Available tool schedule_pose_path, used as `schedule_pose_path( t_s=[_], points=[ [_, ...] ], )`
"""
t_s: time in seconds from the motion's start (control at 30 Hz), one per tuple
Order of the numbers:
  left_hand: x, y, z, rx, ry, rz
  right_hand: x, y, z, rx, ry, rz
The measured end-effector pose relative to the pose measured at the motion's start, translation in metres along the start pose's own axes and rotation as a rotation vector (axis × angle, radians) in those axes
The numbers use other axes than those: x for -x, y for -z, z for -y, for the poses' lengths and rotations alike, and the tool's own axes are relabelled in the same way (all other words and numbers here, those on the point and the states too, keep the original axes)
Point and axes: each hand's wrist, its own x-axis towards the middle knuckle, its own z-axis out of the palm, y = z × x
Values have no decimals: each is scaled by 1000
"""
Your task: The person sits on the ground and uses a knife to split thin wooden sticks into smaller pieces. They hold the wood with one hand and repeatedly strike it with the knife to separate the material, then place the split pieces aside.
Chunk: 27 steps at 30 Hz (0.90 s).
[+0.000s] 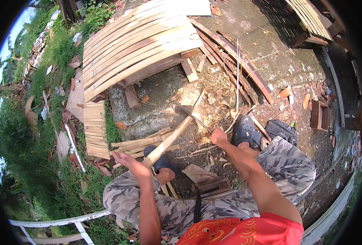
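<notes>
Left hand is wrapped around the near end of a long bamboo strip, which angles up and away toward the sunlit patch of ground, its far end rising above the chips. Right hand is closed on the handle of a long dark blade, and that blade lies across the strip near its middle, touching it or just about; whether the edge is biting in or only resting there is hard to say from here. The person sits low, camouflage trousers, dark clogs, the left clog right under the strip and the right clog just beside the knife hand. As for progress, it looks well under way rather than freshly begun: a small heap of pale trimmed slats lies just beyond the left foot, a neat row of short slats sits at the grass edge, and a big curved panel of long bamboo slats rests on a frame further out. Shavings and curls litter the dirt around the feet. What is left, at a guess, is this strip in hand, plus the darker, rougher lengths leaning on the concrete to the right, which seem untouched. A small wooden box stands well apart at the right edge.
</notes>
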Motion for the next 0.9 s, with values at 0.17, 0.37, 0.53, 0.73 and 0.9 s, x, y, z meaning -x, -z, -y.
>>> schedule_pose_path(
  t_s=[0.17,0.37,0.53,0.73,0.9],
  points=[
    [-7,-9,-5,54,-83,-14,13,-38,6,-235,53,-88],
    [-2,-23,-27,20,-138,70,29,-22,20,-778,-128,256],
    [-14,-47,-56,36,-152,242,8,-41,0,-1007,-63,363],
    [-47,-72,-89,-87,-136,283,27,-52,-5,-378,113,-285],
    [-57,-87,-102,-130,-127,223,60,-13,24,-543,113,-135]
  ],
)
